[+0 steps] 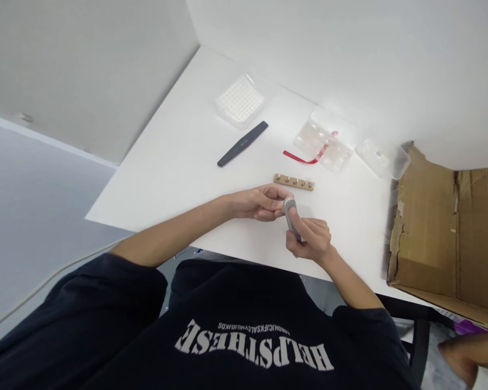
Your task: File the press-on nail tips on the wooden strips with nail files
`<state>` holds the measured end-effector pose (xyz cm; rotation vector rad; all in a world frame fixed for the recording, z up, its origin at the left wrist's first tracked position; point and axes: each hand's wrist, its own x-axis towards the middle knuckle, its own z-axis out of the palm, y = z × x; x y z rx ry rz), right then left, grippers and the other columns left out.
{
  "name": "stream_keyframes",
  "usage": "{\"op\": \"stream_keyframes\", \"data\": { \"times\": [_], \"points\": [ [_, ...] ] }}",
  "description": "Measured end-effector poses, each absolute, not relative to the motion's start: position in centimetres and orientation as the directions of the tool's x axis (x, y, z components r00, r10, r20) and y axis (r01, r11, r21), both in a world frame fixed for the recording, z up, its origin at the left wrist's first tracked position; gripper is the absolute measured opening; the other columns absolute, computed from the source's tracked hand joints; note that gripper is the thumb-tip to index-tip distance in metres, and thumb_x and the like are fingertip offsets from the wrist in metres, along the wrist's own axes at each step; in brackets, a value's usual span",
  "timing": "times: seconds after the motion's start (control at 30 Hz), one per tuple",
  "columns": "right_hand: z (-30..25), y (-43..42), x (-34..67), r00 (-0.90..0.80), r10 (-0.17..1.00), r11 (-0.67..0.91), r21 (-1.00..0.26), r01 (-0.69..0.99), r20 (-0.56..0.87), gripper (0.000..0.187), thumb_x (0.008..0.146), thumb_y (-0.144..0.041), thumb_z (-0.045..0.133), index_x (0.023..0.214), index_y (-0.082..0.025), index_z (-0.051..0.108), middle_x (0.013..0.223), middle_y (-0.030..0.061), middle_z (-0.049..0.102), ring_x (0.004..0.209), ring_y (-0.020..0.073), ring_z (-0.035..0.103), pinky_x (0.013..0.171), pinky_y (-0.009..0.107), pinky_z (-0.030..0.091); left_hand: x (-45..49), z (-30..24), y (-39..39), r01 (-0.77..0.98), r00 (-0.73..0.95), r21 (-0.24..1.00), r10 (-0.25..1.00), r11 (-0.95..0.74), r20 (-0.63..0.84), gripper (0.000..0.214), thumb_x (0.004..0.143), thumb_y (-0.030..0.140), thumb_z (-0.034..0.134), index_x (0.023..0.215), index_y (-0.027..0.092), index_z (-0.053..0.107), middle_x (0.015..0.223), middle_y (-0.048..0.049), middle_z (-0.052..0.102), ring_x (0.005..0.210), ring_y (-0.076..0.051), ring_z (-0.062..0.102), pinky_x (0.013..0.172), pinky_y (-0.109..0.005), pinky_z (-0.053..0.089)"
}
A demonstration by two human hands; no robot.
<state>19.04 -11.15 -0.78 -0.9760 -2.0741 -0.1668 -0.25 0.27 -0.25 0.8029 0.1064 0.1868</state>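
"What do we have in the head view?"

"We look down on a white table [179,146], with the wearer's two bare hands meeting near its close edge."

"What does the right hand do?"

"The right hand [314,238] is closed around a gray clipper [291,216]. We see the thumb lying along its top and bent fingers underneath. The clipper tilts, its rounded far end right at the left fingertips."

"And the left hand?"

"The left hand [264,203] has its fingers curled, thumb and fingertips drawn together beside the clipper's end. We cannot tell whether anything small is pinched there."

"What lies about them?"

"Just beyond the left hand, we find a narrow tan strip [282,180] bearing a row of five small shiny knobs. Farther off, to its left, a dark file [244,143] lies slantwise. Behind the file is a clear box [223,108] with a grid of white pieces inside."

"And toward the right?"

"We find a clear tray [304,135] with a red band [299,157] trailing from it, then a clear lid [382,160], and, at the right edge, an open cardboard box [431,227]."

"What does the wearer have on?"

"A dark shirt [244,287] with pale lettering, upside down to us."
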Motion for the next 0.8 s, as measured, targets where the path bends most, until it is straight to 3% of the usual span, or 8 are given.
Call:
{"op": "stream_keyframes", "data": {
  "times": [0.4,0.57,0.8],
  "points": [
    [-0.89,-11.53,18.95,-0.329,0.63,0.665,-0.271,0.696,0.703,0.077,0.091,-0.012,0.053,0.167,-0.017,0.038,0.056,-0.01,0.053,0.042,0.0089,0.047,0.045,0.022,0.046,-0.28,-0.65,0.22,-0.114,0.977,0.715,0.208,0.69,-0.045,0.04,0.081,0.047,0.09,0.077,0.015,0.067,0.058,0.0043,0.052,0.035,-0.002,0.036,0.031,-0.012,0.027],
    [-0.75,-11.52,18.93,-0.338,0.629,0.675,-0.277,0.684,0.7,0.076,0.092,-0.012,0.052,0.167,-0.016,0.038,0.054,-0.0103,0.052,0.04,0.0084,0.046,0.044,0.021,0.045,-0.33,-0.82,0.21,-0.104,0.982,0.725,0.185,0.681,-0.033,0.037,0.085,0.047,0.087,0.077,0.016,0.067,0.049,0.0061,0.043,0.035,-0.004,0.034,0.031,-0.013,0.026],
    [-0.9,-11.57,18.9,-0.32,0.631,0.663,-0.277,0.696,0.707,0.075,0.093,-0.015,0.052,0.166,-0.018,0.039,0.054,-0.0109,0.049,0.04,0.0082,0.044,0.043,0.02,0.045,-0.19,-0.24,0.07,-0.126,0.979,0.735,0.204,0.666,-0.017,0.034,0.085,0.044,0.087,0.078,0.016,0.069,0.052,0.0057,0.047,0.035,-0.004,0.034,0.031,-0.016,0.023]
  ]
}}
